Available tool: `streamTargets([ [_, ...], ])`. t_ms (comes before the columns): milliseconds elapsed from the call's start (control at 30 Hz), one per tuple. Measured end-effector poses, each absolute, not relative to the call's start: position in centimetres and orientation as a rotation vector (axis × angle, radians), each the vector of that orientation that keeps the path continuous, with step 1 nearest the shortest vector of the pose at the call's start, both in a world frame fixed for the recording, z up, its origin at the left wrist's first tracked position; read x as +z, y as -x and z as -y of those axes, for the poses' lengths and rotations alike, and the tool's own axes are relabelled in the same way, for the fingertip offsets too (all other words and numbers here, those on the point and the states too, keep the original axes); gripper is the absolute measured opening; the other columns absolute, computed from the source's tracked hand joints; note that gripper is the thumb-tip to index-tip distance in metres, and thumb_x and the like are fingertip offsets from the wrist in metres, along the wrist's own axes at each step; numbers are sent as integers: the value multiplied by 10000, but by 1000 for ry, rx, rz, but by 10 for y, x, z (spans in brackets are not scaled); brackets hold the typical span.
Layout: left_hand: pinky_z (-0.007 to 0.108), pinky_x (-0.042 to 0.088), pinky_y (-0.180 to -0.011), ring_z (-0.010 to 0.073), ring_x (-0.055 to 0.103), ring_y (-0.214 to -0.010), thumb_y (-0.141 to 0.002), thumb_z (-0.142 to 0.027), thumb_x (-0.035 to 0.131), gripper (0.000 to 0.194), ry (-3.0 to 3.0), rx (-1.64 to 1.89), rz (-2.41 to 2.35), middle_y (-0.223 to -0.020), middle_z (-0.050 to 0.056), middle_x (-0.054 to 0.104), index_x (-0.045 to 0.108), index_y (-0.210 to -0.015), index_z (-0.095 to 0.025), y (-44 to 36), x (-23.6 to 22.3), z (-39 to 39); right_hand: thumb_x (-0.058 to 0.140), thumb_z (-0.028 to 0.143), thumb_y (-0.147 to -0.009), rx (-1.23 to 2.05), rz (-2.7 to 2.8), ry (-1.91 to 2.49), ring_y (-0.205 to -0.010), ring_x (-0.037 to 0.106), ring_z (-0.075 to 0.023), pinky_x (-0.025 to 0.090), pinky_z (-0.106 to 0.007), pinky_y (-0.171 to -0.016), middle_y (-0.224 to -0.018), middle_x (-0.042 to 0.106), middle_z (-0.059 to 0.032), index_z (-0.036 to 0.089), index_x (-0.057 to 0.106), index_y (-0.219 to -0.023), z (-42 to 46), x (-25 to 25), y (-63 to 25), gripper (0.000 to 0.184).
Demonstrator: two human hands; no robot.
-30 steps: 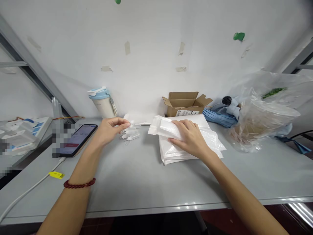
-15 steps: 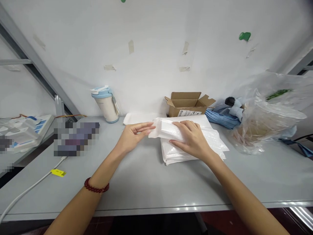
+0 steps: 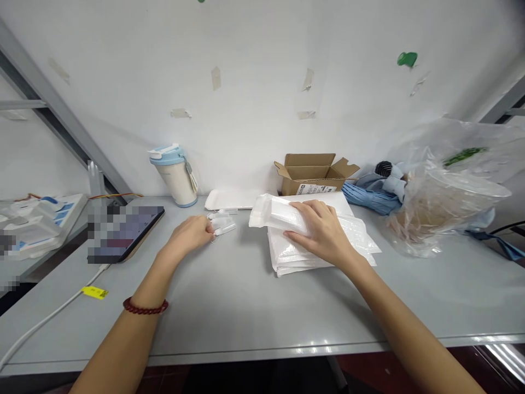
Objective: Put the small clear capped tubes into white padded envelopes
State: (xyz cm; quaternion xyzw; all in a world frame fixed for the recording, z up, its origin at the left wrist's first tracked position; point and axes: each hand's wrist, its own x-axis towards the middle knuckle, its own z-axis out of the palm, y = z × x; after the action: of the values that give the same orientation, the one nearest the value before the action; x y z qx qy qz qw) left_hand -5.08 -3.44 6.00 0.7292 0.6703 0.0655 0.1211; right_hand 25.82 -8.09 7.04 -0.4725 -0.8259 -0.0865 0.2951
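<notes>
My right hand (image 3: 318, 230) is wrapped over a small white bubble pouch (image 3: 281, 212) with a white, box-shaped item inside. The pouch's flap end points left, and it rests on a stack of larger white bubble mailers (image 3: 283, 257). On the left, my left hand (image 3: 191, 234) is closed, thumb and fingers pinched together at the near edge of several small translucent tubes (image 3: 223, 225) with thin loops. What the pinch holds, if anything, is hidden. A flat white piece (image 3: 229, 200) lies behind the tubes.
Behind the mailers stands an open cardboard box (image 3: 314, 174). A cream tumbler with a blue lid (image 3: 175, 178) is at the back left, near a phone (image 3: 127, 235) on a white cable (image 3: 53, 314). Plastic-wrapped goods (image 3: 443, 202) and blue cloth (image 3: 371, 194) occupy the right.
My left hand went right to the pouch's flap end, fingers extended, then came back left to the tubes and closed. My right hand has kept its grip on the pouch.
</notes>
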Motion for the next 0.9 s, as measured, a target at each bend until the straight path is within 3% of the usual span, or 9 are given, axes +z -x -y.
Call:
streamTargets([
  [133, 262, 356, -566, 197, 578, -640, -662, -309, 565, 148, -2129, 268, -1780, -624, 17, 638, 666, -612, -214, 49, 70, 38, 506, 499, -827, -264, 2211, 1270, -969, 491, -278, 355, -412, -825, -1035, 547, -109, 232, 462, -1207, 81, 70, -257, 466],
  [267, 268, 402, -647, 190, 578, -734, -728, -407, 566, 223, -2050, 606, -1549, -744, 17, 663, 679, -723, -215, 48, 90, 47, 511, 497, -821, -316, 2231, 1298, -950, 481, -271, 346, -411, -838, -1035, 541, -112, 212, 462, -1213, 82, 70, -256, 487],
  [467, 260, 414, -632, 149, 548, -670, -704, -423, 644, 215, -1832, 1084, -1595, -792, 7, 677, 685, -759, -220, 39, 100, 56, 512, 498, -822, -318, 2249, 1299, -959, 479, -273, 343, -419, -850, -1041, 536, -115, 209, 458, -1217, 82, 69, -256, 492],
  [567, 259, 400, -596, 123, 502, -594, -704, -395, 653, 188, -1879, 1091, -1555, -774, 4, 675, 689, -722, -212, 28, 95, 57, 525, 489, -820, -307, 2264, 1288, -960, 481, -266, 343, -413, -849, -1040, 535, -115, 195, 462, -1213, 82, 68, -255, 494],
  [900, 277, 415, -633, 159, 531, -699, -724, -313, 637, 127, -2029, 1082, -1286, -759, 23, 672, 721, -728, -218, -20, 77, 70, 547, 456, -812, -302, 2317, 1120, -964, 499, -261, 348, -410, -816, -1057, 535, -112, 204, 457, -1225, 83, 66, -254, 492],
])
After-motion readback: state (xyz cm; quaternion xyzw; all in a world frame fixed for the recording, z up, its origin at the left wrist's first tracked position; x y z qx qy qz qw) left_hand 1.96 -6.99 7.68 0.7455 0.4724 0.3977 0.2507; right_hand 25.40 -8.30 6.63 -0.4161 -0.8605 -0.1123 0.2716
